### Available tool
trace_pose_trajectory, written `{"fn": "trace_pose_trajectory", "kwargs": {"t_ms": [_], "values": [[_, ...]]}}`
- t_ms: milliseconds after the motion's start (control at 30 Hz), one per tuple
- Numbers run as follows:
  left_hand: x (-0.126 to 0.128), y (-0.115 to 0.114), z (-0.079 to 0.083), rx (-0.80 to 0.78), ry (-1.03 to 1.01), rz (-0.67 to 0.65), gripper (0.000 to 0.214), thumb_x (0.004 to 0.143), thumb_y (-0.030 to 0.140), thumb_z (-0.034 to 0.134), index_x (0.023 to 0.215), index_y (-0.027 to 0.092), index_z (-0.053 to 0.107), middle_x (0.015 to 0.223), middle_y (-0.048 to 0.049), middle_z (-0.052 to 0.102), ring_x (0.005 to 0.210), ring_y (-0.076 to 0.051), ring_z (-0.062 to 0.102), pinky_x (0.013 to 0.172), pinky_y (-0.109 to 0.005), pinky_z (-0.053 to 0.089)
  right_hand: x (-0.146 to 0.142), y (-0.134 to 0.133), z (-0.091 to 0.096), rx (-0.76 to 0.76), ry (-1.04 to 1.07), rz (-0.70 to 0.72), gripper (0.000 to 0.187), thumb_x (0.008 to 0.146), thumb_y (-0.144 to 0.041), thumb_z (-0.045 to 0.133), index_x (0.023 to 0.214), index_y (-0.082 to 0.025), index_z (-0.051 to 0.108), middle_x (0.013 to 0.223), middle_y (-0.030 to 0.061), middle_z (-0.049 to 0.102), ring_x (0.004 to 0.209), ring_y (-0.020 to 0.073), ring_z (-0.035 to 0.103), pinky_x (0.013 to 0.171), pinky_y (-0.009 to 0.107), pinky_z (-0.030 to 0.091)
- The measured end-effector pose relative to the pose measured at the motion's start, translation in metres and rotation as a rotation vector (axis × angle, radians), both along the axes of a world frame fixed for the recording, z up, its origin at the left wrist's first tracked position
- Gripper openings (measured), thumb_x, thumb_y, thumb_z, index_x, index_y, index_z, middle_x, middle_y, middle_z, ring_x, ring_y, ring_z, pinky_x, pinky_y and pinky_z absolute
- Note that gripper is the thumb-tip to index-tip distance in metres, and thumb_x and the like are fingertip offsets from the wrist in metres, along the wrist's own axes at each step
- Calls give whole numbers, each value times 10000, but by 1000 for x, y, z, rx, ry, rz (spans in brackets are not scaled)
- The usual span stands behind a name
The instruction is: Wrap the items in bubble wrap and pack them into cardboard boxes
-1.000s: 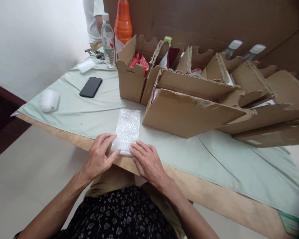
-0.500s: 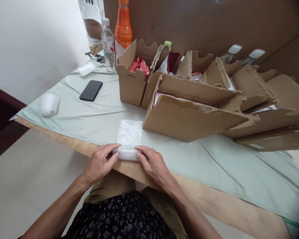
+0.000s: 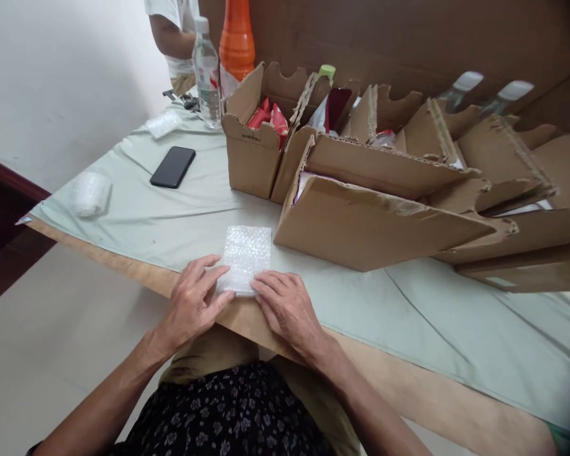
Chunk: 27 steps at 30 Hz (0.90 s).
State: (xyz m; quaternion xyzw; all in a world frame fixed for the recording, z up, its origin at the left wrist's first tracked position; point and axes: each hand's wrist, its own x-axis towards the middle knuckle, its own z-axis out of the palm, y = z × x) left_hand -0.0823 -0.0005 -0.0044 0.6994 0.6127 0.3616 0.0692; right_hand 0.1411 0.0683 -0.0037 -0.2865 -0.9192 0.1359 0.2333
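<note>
A small folded sheet of bubble wrap lies flat on the cloth near the table's front edge. My left hand is at its left side, fingers apart, the thumb touching the lower front corner and the index finger near the left edge. My right hand rests with its fingers laid flat over the lower right corner. The near edge of the wrap is folded over and partly hidden under the fingers.
Cardboard boxes holding packets stand right behind the wrap. A phone, a bubble wrap roll, another bubble wrap piece, a water bottle and an orange bottle are at the left. A person stands beyond.
The rolled near part of the bubble wrap now lies flatter. My right hand has gone from pinching its end to lying flat on top; my left fingers have spread. The view has shifted slightly.
</note>
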Motion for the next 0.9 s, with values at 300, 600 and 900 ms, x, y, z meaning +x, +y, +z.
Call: {"fn": "trace_pose_trajectory", "kwargs": {"t_ms": [300, 600, 900], "values": [[-6, 8, 4, -94, -45, -73, 252, 1002, 226, 593, 1232, 175, 682, 935, -58, 757, 826, -194, 674, 808, -352, 557, 5, -1, 7, -116, 132, -151, 294, 1063, -253, 520, 1302, -220, 688, 1239, 109, 767, 1110, 260, 703, 941, 432, 531], [-2, 27, -7, -48, -71, 120, 278, 994, 345, 583, 1186, 194, 716, 1130, -117, 719, 1067, -269, 682, 934, -436, 588, -3, 13, 0, -28, -101, -13, 321, 990, -195, 597, 1304, -212, 662, 1359, 142, 708, 1284, 309, 612, 1001, 490, 494], [14, -22, 12, -427, -1055, 283, 665, 822, 511, 797, 1360, 165, 618, 1257, -157, 747, 1113, -298, 738, 928, -441, 642, 0, 2, 1, -344, 171, -212, 279, 1029, -225, 552, 1227, -258, 745, 1167, 61, 805, 1042, 232, 733, 940, 396, 553]]}}
